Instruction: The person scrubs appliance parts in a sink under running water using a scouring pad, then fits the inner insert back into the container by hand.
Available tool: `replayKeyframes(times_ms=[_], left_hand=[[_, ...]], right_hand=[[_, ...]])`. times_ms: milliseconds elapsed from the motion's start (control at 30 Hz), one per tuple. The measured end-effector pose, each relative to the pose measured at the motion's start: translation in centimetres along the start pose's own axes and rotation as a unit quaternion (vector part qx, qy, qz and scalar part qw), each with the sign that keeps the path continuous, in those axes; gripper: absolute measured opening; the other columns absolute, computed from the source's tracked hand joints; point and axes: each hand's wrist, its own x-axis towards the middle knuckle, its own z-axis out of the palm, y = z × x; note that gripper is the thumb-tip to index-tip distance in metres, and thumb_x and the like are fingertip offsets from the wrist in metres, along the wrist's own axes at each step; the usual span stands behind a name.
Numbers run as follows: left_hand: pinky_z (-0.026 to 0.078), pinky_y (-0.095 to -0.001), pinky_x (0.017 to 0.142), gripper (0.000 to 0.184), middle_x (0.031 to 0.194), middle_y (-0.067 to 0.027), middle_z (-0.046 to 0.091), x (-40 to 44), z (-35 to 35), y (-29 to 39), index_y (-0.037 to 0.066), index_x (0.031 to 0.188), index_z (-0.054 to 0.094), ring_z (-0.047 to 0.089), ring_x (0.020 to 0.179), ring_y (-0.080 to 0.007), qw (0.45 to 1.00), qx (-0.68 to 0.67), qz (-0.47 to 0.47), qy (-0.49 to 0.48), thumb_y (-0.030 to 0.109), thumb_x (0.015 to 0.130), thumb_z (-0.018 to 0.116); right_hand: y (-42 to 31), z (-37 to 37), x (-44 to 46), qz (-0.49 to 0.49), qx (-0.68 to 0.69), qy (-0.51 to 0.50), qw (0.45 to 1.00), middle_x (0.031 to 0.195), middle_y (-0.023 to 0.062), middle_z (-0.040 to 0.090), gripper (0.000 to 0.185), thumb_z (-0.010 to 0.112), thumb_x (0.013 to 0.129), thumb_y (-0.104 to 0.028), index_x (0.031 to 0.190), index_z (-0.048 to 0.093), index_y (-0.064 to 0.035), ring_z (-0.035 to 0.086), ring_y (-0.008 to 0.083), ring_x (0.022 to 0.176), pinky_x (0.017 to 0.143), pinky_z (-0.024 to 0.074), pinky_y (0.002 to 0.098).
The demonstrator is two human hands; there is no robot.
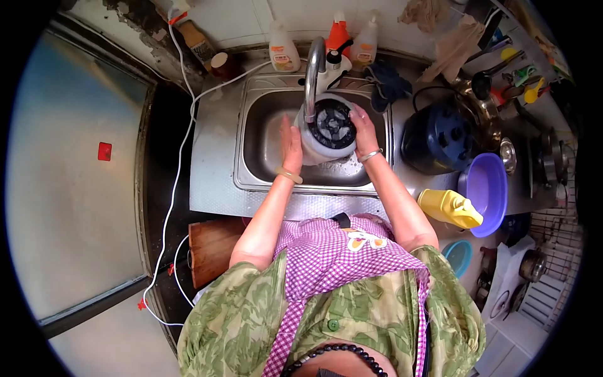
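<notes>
A round whitish-grey object (325,152) with a dark, ribbed round face is held over the steel sink (259,151), under the curved faucet (311,88). Flat against its left side is my left hand (291,146), fingers extended, a pale bangle at the wrist. My right hand (364,131) grips the opposite side, its fingers curving over the rim, with a silver bangle at the wrist. Water drops or suds show on the sink floor below the object.
Bottles (284,50) stand behind the sink, and a dark cloth (388,85) lies at its back right corner. Further right are a dark blue appliance (436,138), a purple basin (488,195) and a yellow jug (449,208). A white cable (179,157) runs down the left.
</notes>
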Motion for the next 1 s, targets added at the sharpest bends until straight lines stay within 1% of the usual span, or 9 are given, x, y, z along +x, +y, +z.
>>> replayKeyframes(times_ms=[100,200,300,533,567,633,767,867,1000], left_hand=[[0.027,-0.0377,0.118,0.071,0.151,-0.0203,0.045,-0.5,-0.8,5.2,0.000,0.151,0.039,0.040,0.141,-0.0297,0.982,-0.126,-0.090,-0.105,0.051,0.103,0.046],[0.036,-0.0353,0.111,0.065,0.142,-0.0196,0.054,-0.7,-0.3,-1.0,-0.001,0.146,0.046,0.050,0.131,-0.0268,0.965,-0.147,-0.158,-0.147,0.044,0.101,0.057],[0.043,-0.0320,0.096,0.045,0.113,-0.0090,0.067,-2.4,1.1,-4.0,-0.001,0.126,0.061,0.058,0.105,-0.0171,0.971,-0.135,-0.198,-0.015,0.038,0.102,0.060],[0.043,-0.0348,0.098,0.052,0.120,-0.0139,0.065,-1.1,1.0,-5.7,-0.004,0.124,0.061,0.060,0.109,-0.0233,0.962,0.087,-0.260,-0.005,0.042,0.101,0.060],[0.046,-0.0403,0.097,0.055,0.120,-0.0246,0.066,-1.4,1.0,-5.5,-0.004,0.122,0.062,0.062,0.113,-0.0367,0.984,0.068,-0.161,0.019,0.044,0.095,0.065],[0.047,-0.0415,0.096,0.053,0.120,-0.0253,0.066,-1.8,0.4,-3.7,-0.003,0.122,0.062,0.062,0.113,-0.0387,0.988,0.011,-0.152,-0.008,0.043,0.095,0.065],[0.046,-0.0411,0.099,0.052,0.120,-0.0271,0.065,-4.2,0.8,-0.9,-0.003,0.128,0.059,0.062,0.113,-0.0402,0.977,0.175,-0.114,-0.037,0.039,0.098,0.062],[0.047,-0.0436,0.097,0.046,0.114,-0.0284,0.066,-4.2,1.6,-2.3,-0.001,0.125,0.062,0.062,0.109,-0.0441,0.982,0.162,-0.092,-0.031,0.036,0.098,0.062],[0.047,-0.0436,0.094,0.046,0.113,-0.0271,0.067,-4.4,2.3,-3.8,-0.002,0.122,0.063,0.063,0.109,-0.0424,0.991,0.122,-0.049,-0.022,0.037,0.096,0.065]], right_hand=[[1.7,-0.7,-0.6,-0.038,-0.052,0.010,0.998,0.124,0.0064,0.066,0.038,0.065,0.097,-0.017,0.131,0.062,-0.0014,0.059,0.0141,0.113,0.102,0.0423,0.0279],[4.5,-2.0,-0.9,-0.036,-0.129,0.031,0.990,0.123,0.0075,0.068,0.036,0.068,0.095,-0.018,0.128,0.066,-0.0025,0.060,0.0148,0.112,0.100,0.0436,0.0276],[6.6,-2.0,-1.3,-0.005,-0.151,0.049,0.987,0.121,0.0077,0.069,0.036,0.071,0.093,-0.020,0.124,0.069,-0.0028,0.062,0.0152,0.110,0.098,0.0453,0.0273],[8.5,-2.1,0.3,0.026,-0.139,-0.032,0.989,0.110,0.0053,0.074,0.028,0.072,0.093,-0.020,0.115,0.074,-0.0031,0.065,0.0132,0.100,0.090,0.0485,0.0259],[8.9,-2.1,0.6,0.031,-0.144,-0.030,0.989,0.110,0.0052,0.074,0.028,0.072,0.093,-0.020,0.115,0.074,-0.0036,0.065,0.0127,0.100,0.090,0.0484,0.0255],[8.3,-1.9,0.8,0.006,-0.221,-0.059,0.974,0.110,0.0064,0.072,0.029,0.064,0.097,-0.025,0.115,0.073,-0.0048,0.066,0.0195,0.102,0.093,0.0487,0.0298],[1.8,3.0,-1.5,-0.118,-0.648,-0.219,0.720,0.107,0.0143,0.069,0.035,0.049,0.100,-0.037,0.112,0.071,-0.0125,0.064,0.0370,0.103,0.089,0.0512,0.0454],[3.1,3.0,-0.7,-0.135,-0.684,-0.217,0.683,0.107,0.0122,0.070,0.035,0.050,0.100,-0.037,0.112,0.071,-0.0113,0.065,0.0360,0.102,0.088,0.0518,0.0452],[4.7,-0.6,0.4,-0.149,-0.587,-0.213,0.767,0.110,0.0135,0.070,0.034,0.053,0.099,-0.036,0.113,0.071,-0.0107,0.064,0.0380,0.102,0.090,0.0520,0.0428]])
